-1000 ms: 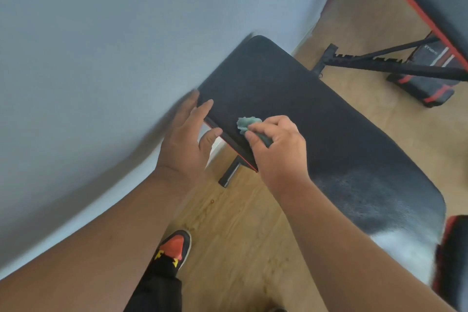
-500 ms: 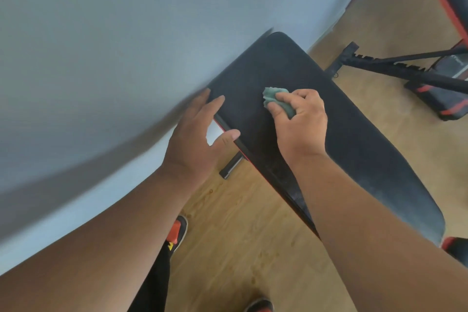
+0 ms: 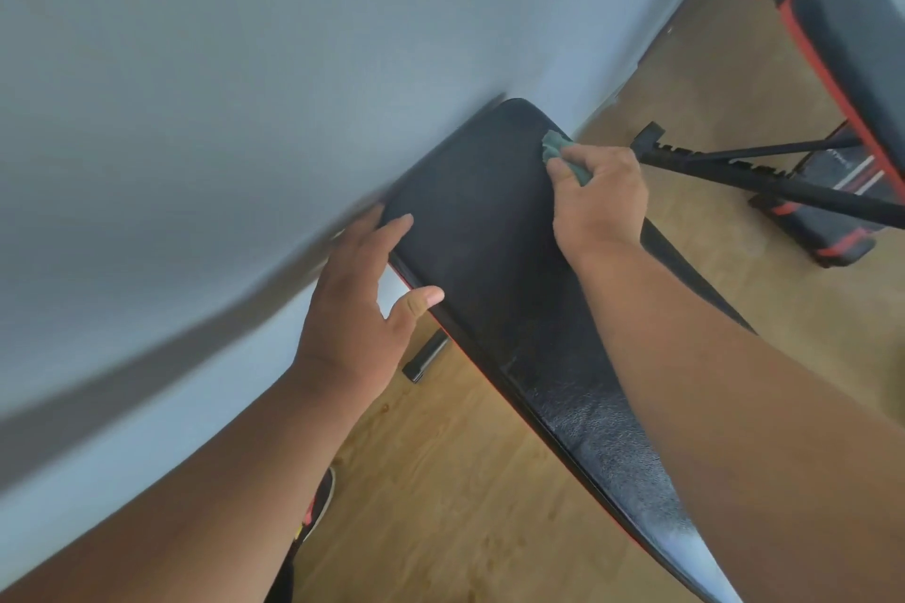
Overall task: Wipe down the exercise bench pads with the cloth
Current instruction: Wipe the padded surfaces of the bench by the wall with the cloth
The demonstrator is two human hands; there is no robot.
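The right hand [image 3: 598, 203], just right of the frame's centre, is gripping a bunched teal cloth [image 3: 558, 151] and pressing it against the far right edge of the black bench pad [image 3: 482, 230], which is running from the centre toward the lower right. The left hand [image 3: 360, 304] is lying with fingers straight along the pad's left edge, thumb touching the red-trimmed side. A second bench [image 3: 842, 44] is standing in the upper right on the wooden floor [image 3: 440, 480].
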